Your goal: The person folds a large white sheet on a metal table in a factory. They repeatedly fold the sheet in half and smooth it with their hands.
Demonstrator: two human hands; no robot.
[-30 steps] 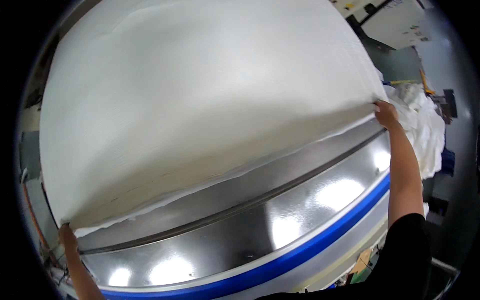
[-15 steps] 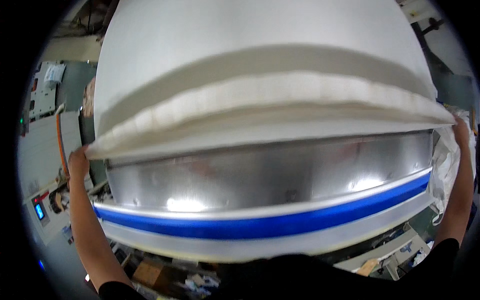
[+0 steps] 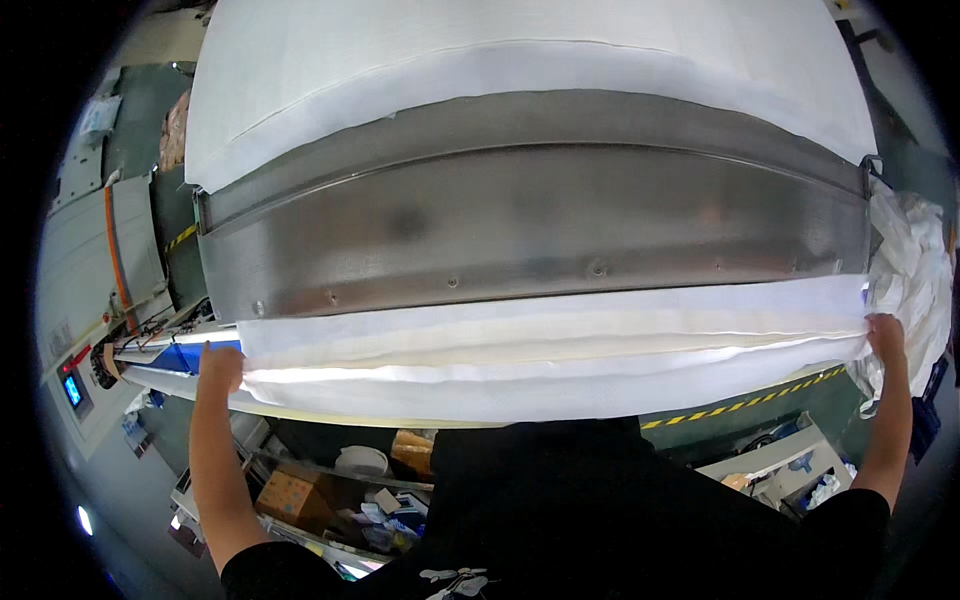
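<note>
A long folded length of white cloth (image 3: 540,385) stretches between my hands along the near edge of a wide machine. My left hand (image 3: 221,369) is closed on its left end, beside a blue strip (image 3: 190,357) that the cloth otherwise mostly covers. At the right end my right hand (image 3: 884,338) pinches the cloth's corner. Just beyond lies a shiny curved metal plate (image 3: 530,210), bare across its width. Past the plate, a large white sheet (image 3: 540,20) spreads away, its near edge lying apart from the cloth I hold.
Crumpled white material (image 3: 908,275) hangs at the right side. Below on the left is a shelf holding a cardboard box (image 3: 297,498) and assorted small items. A control panel with a lit screen (image 3: 72,390) stands far left. Yellow-black tape (image 3: 745,398) marks the floor.
Both hands have come down and nearer, bringing the cloth over the blue strip. More of the metal plate shows, and the cloth is now separate from the far sheet.
</note>
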